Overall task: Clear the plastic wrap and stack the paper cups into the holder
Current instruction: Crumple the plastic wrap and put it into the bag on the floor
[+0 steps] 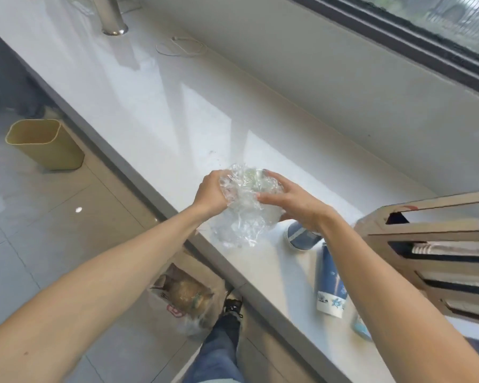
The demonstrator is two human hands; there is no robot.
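1. Above the near edge of the white table [177, 128], a crumpled wad of clear plastic wrap [244, 205] is held between both hands, its loose lower end hanging down to the table surface.
2. On the wad's left side, the left hand [209, 193] is closed around the wrap, fingers curled into the film.
3. On the right side, the right hand [291, 199] presses against the wrap with the fingers spread over its top and the thumb along the front; it grips the film rather than lying flat.
4. Just beside the wrap, partly under the right wrist, a blue paper cup [302, 237] lies on its side on the table.
5. Nearer the person, a sleeve of stacked blue paper cups [332, 283] with a white patterned band also lies on the table, running toward the table edge.
6. Near the lower right, another light blue object [360, 327] shows behind the right forearm; what it is cannot be told.
7. To the right of the cups stands a slanted wooden holder [432, 244] with several open slots, some of them holding flat pale items.
8. Farther along the table lie a loop of white cord [180, 47] and the base of a metal post [114, 26].
9. Down on the tiled floor, a yellow bin [44, 145] stands well apart to the left, and a filled plastic bag [186, 297] sits against the table's base near the person's shoe [233, 305].
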